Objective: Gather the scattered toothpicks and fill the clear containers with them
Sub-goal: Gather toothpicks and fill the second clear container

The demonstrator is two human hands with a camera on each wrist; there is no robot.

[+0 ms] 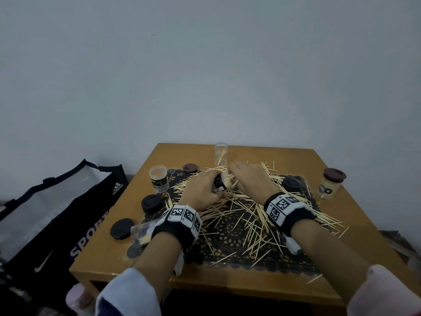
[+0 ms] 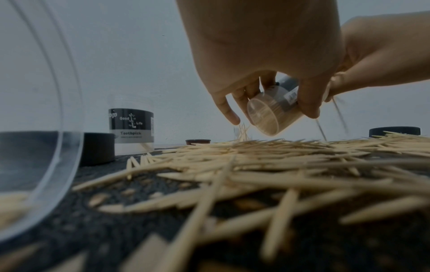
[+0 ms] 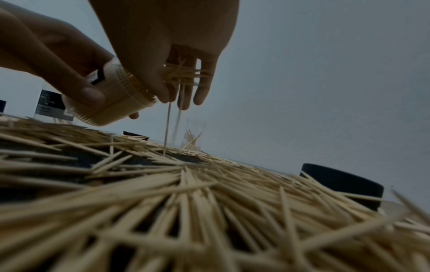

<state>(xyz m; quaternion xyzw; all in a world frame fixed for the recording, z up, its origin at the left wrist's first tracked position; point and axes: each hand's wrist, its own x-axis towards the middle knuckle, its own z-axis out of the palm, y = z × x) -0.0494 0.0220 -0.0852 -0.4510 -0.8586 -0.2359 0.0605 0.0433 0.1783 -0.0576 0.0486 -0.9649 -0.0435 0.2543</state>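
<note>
My left hand (image 1: 200, 190) clamps a tilted, nearly full container (image 1: 222, 182) above mid-table; my right hand (image 1: 249, 176) pinches a bunch of toothpicks (image 3: 184, 73) at its mouth. I should align them before pushing; some drop. The far-edge container (image 1: 221, 153) holds few.

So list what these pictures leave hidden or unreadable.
- Mouth of the held container: in the head view the right hand covers it; how full it is cannot be told.
- Lying container by the left wrist: the wristband cuts it off.
- Label on the lidded jar: too small to read.
- Near toothpicks: blurred in both wrist views.
</note>
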